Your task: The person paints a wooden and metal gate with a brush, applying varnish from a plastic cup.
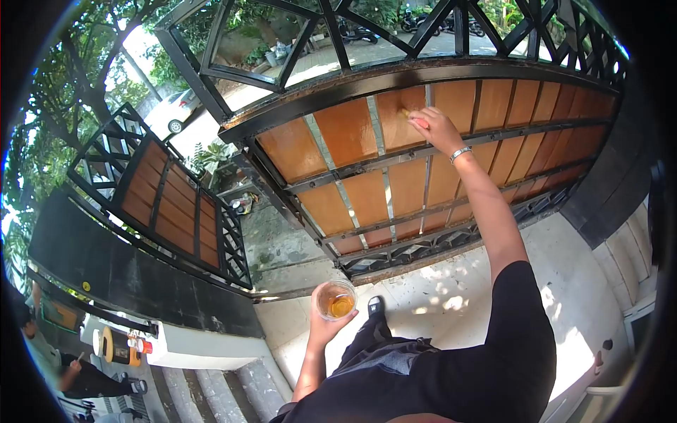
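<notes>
My right hand (438,132) is stretched up to the gate, its fingers closed around a small paintbrush (404,113). Most of the brush is hidden by the fingers; its yellowish end is at a reddish-brown wood panel (398,130) in the gate's upper row. Some panels look darker and glossier, such as the wet-looking wood panel (345,132) to the left, while others are paler. Low in front of my body, my left hand (326,328) grips a clear plastic cup (324,297) with amber liquid (341,305) in the bottom.
A black metal frame (395,77) holds the panels. At left stands another gate leaf (166,201), with steps (204,395) below. A person (77,374) is at the lower left, near red-lidded containers (143,345) on a ledge. Beyond the gate is a white car (173,109).
</notes>
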{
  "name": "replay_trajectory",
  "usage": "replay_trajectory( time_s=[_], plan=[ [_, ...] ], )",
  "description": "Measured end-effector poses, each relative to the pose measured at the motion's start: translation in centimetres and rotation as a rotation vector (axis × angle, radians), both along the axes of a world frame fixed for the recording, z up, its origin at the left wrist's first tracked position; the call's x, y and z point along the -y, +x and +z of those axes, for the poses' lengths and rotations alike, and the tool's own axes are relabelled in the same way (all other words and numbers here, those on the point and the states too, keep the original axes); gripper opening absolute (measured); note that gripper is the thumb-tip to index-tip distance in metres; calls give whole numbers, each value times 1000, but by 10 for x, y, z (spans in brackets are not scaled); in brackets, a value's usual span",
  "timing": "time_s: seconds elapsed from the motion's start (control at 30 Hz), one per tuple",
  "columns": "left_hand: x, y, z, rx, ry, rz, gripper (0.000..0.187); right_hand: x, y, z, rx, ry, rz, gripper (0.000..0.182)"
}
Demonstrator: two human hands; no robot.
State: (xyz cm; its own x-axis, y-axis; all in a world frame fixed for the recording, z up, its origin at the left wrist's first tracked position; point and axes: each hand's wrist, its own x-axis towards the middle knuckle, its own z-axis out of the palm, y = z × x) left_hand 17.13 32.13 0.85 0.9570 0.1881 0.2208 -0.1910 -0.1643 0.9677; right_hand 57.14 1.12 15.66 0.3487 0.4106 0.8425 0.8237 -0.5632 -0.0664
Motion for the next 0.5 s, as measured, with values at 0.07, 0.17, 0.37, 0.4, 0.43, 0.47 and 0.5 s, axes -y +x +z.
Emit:
replay_trajectory(
  time_s=[0.07, 0.17, 0.37, 0.4, 0.43, 0.47, 0.5],
  plan=[
    [10, 2, -2, -16, 17, -13, 90, -5, -13, 8, 102, 113, 58, 14],
    [22, 17, -11, -48, 73, -80, 91, -7, -11, -8, 194, 158, 103, 14],
    [62, 87, -16, -69, 75, -168, 90, 25, -2, -74, 34, -85, 58, 14],
    [72, 103, -21, -56, 51, -198, 90, 36, -3, -79, 16, -107, 52, 14],
    [83, 119, -23, -54, 57, -208, 90, 49, -3, -79, -11, -160, 27, 14],
    [94, 139, -29, -11, 81, -227, 88, 61, -1, -75, -28, -214, 1, 14],
    [105, 158, -31, -12, 45, -264, 89, 67, -3, -68, -27, -201, -18, 13]
  ],
)
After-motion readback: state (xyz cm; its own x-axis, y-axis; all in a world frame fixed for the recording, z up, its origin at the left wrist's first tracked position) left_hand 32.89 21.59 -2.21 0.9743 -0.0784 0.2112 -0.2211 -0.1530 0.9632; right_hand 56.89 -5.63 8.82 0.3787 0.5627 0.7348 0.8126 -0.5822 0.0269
